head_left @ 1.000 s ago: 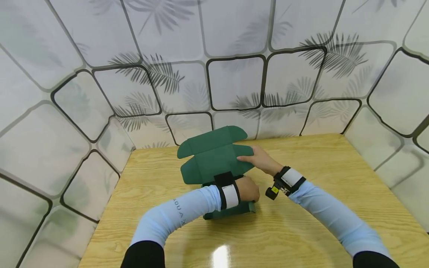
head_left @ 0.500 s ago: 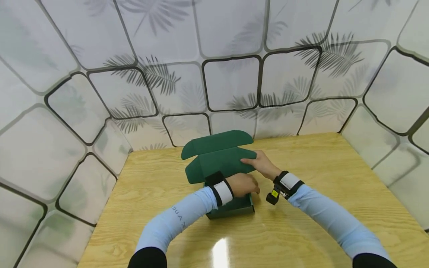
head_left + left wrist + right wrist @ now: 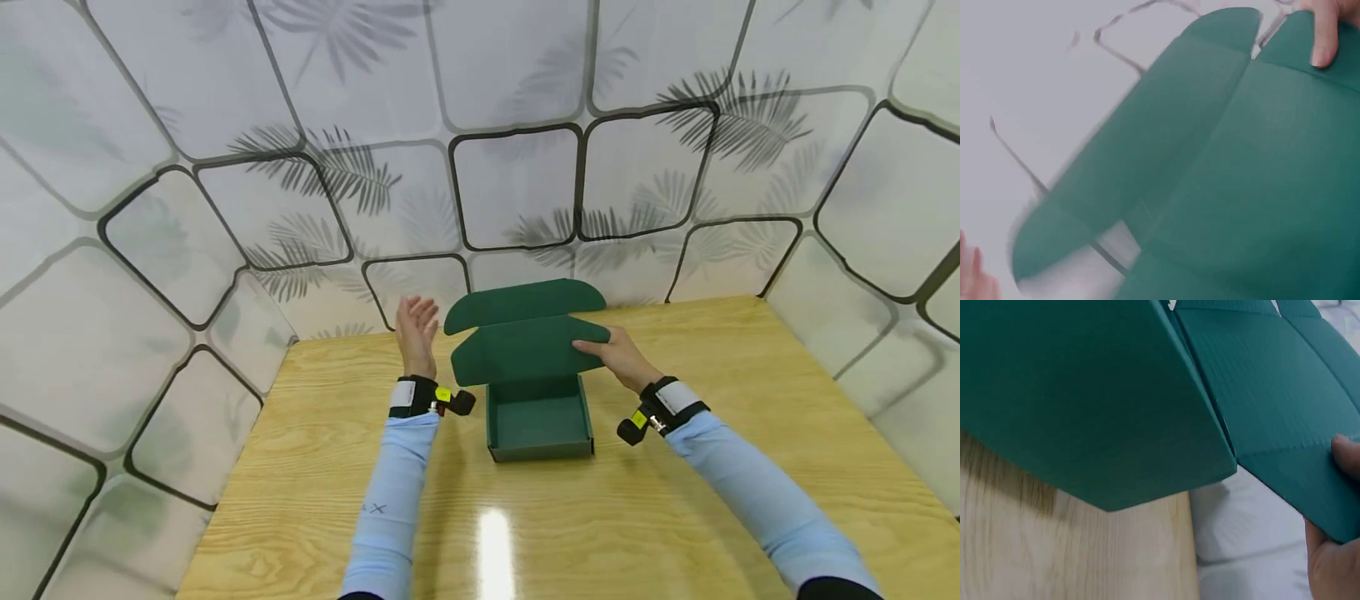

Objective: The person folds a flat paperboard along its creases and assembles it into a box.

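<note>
A green cardboard box [image 3: 540, 417] stands on the table with its lid raised, its inside bare. The lid [image 3: 525, 350] has a front flap [image 3: 525, 304] along its top and rounded side flaps. My right hand [image 3: 622, 357] pinches the lid's right side flap [image 3: 1310, 487], thumb on the inner face. Left of the lid, my left hand [image 3: 417, 333] is raised with its fingers relaxed and nothing in it. In the left wrist view only blurred fingertips [image 3: 975, 272] of it show, beside the front flap.
The box rests on a wooden table [image 3: 337, 467] that runs up to a patterned wall [image 3: 525, 192] at the back. More patterned wall [image 3: 885, 358] encloses the right side. Camera straps sit on both wrists.
My left hand has left the box and swung up to the left of the lid, uncovering the inside. The box and lid have shifted right, the right hand still pinching the side flap.
</note>
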`<state>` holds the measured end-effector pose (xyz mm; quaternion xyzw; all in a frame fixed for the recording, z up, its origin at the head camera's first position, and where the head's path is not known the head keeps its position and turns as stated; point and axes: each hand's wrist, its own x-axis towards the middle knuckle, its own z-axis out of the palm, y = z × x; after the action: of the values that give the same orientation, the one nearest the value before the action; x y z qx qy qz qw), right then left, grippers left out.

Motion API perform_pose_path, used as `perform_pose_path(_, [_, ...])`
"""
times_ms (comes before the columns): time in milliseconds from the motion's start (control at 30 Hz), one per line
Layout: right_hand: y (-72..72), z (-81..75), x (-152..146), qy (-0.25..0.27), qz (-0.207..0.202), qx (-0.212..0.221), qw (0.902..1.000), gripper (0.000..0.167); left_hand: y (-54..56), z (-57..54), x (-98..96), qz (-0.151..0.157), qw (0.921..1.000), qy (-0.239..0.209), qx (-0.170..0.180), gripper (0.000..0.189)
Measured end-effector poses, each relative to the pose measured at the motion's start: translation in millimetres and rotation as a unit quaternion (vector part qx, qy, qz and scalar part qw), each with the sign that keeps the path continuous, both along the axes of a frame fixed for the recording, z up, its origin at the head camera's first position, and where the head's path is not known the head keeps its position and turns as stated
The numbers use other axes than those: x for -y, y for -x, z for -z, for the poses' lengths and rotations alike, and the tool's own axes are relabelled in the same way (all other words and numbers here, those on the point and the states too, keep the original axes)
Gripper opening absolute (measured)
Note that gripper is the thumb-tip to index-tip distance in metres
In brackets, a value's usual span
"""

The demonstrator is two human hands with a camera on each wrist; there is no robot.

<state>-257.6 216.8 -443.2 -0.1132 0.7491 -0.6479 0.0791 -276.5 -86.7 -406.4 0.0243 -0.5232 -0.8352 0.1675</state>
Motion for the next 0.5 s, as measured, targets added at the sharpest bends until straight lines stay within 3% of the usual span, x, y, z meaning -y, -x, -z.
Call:
perform_pose_path(33, [0.7,2.4,-3.8,0.003,-0.002,0.001,1.0,0.048,-0.4,12.0,1.0,0.057,0.9974,-0.008,0.043,0.062])
perform_pose_path(100, [1.9,7.7,-10.4,0.009,-0.009,0.002,0.9999,0.049,-2.1,34.4,-0.2,0.162,0.9818,0.005,0.1,0.08])
perform_pose_path(167, [3.4,12.9,-14.5,0.015,-0.016,0.003,0.9997,0.05,-4.0,51.3,-4.8,0.225,0.9658,0.031,0.124,0.093])
perform_pose_path(233, [4.0,17.4,-15.8,0.02,-0.018,0.007,0.9996,0.049,-4.5,60.8,-11.6,0.248,0.9593,0.05,0.126,0.103])
perform_pose_path(300, [3.7,20.4,-14.1,0.025,-0.013,0.011,0.9996,0.049,-4.9,63.4,-18.0,0.245,0.9577,0.067,0.135,0.108])
perform_pose_path(500, [0.0,19.0,4.0,0.028,0.032,0.013,0.999,0.049,-7.8,52.6,-35.9,0.253,0.9507,0.117,0.137,0.109])
